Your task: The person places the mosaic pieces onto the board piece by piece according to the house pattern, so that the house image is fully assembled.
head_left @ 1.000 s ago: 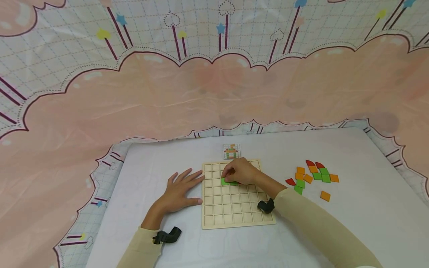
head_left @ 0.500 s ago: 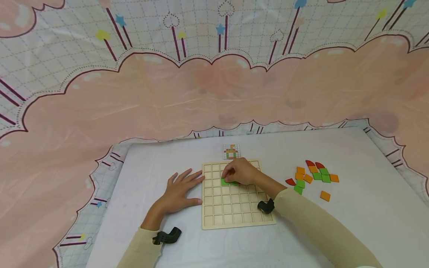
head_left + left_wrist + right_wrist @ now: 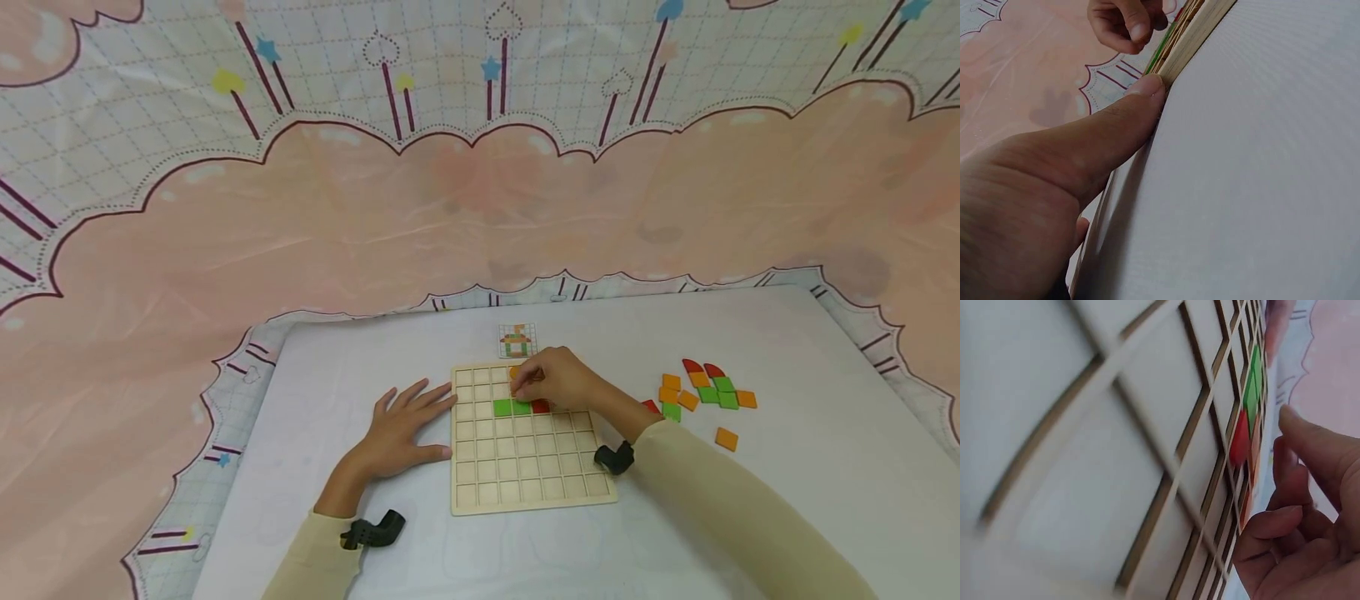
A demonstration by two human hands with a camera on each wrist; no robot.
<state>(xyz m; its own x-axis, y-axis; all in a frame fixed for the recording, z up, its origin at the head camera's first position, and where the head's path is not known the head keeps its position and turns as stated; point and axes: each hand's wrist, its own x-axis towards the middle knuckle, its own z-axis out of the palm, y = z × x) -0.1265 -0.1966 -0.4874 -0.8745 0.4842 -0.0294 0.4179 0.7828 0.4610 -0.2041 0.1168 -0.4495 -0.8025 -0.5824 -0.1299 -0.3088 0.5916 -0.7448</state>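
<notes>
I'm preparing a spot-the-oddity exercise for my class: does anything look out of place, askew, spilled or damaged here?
Nothing looks spilled or damaged. Mildly odd is one orange square, right of the grid board: it lies alone, nearer the person, while the other loose pieces lie clustered.

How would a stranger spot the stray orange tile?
In the head view, find the gridded board; to its right lies a cluster of coloured tiles. Below that cluster sits the orange tile, the only off-board orange one lying clearly alone.

Orange tile (image 3: 513, 372) partly behind right hand (image 3: 558, 379); sleeves (image 3: 750, 508) cropped at bottom.
</notes>
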